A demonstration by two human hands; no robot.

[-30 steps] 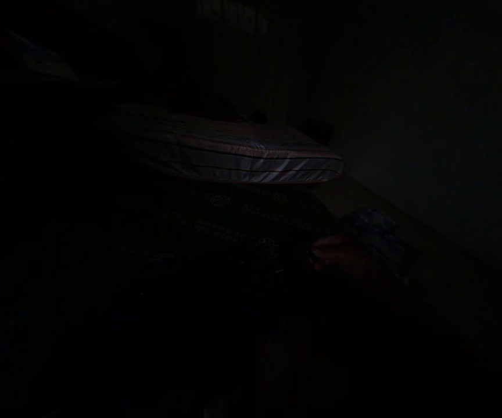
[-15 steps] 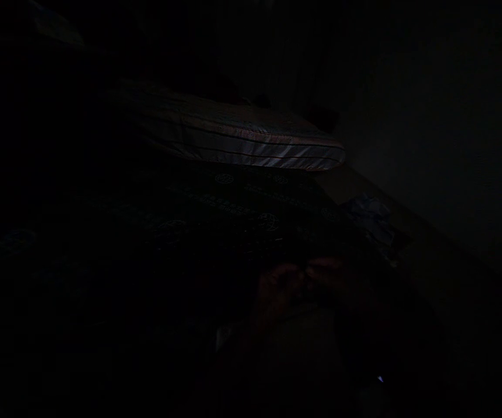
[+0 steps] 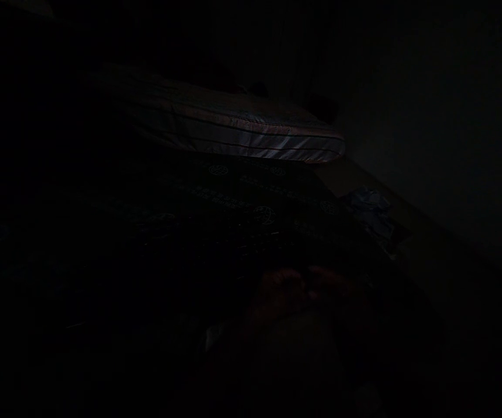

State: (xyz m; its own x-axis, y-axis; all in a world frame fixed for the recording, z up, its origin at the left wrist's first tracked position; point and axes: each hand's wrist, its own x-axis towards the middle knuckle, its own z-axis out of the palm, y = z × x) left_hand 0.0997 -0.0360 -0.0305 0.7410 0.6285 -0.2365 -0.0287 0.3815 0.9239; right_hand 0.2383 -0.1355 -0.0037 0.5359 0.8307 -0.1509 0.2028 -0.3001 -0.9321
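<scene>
Hands now meet: your left hand (image 3: 277,295) joined your right hand (image 3: 332,284) over the patterned cloth (image 3: 233,200); grip unreadable, too dark.

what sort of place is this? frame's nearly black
Likely a dim bedroom or sleeping room: a striped mattress at the far end of a dark patterned mat, and a bare wall to the right.

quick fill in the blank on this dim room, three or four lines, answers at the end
1. The left hand and right hand are held ____ together, low in the picture.
2. The side of the mattress shows long ____.
3. The dark sheet in front of it bears ____ emblems.
4. The crumpled pale cloth lies to the ____ of both hands.

Missing words: close; stripes; round; right
</scene>
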